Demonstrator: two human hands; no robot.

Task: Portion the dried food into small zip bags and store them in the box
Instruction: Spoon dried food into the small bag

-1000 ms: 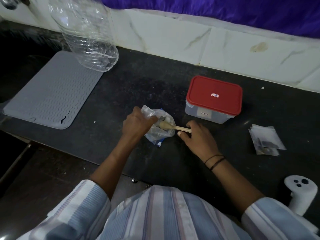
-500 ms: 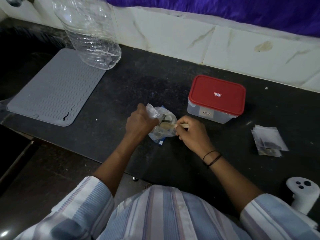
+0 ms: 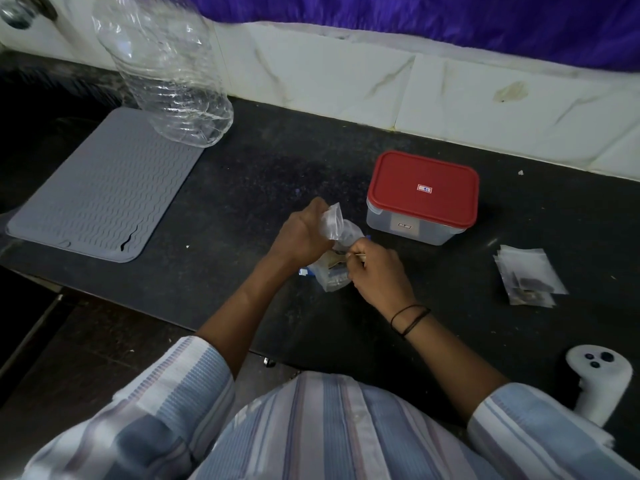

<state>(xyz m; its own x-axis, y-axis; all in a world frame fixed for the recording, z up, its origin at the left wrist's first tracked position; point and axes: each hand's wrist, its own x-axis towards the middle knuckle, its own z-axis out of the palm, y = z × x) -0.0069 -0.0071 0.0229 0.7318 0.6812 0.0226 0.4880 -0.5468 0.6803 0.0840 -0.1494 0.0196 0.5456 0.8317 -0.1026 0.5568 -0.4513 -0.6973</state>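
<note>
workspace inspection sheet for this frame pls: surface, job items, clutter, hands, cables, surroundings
Surface: black countertop, speckled, small crumbs.
Job's things: clear bag of dried food; wooden spoon dipped into it; box with red lid on; small zip bags stacked to the right.
Clutter: grey mat; empty plastic bottle; white controller.
Grippers: left hand holds the bag; right hand pinches the spoon.
Cables: nothing seen.
Surroundings: white tiled wall, purple cloth above.

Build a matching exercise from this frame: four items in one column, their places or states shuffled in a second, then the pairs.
1. box
2. small zip bags
3. clear bag
4. wooden spoon

A. gripped by left hand
B. stacked on counter, far right
C. lid on
D. held by right hand, bowl in the bag

Pairs: 1-C, 2-B, 3-A, 4-D
</note>
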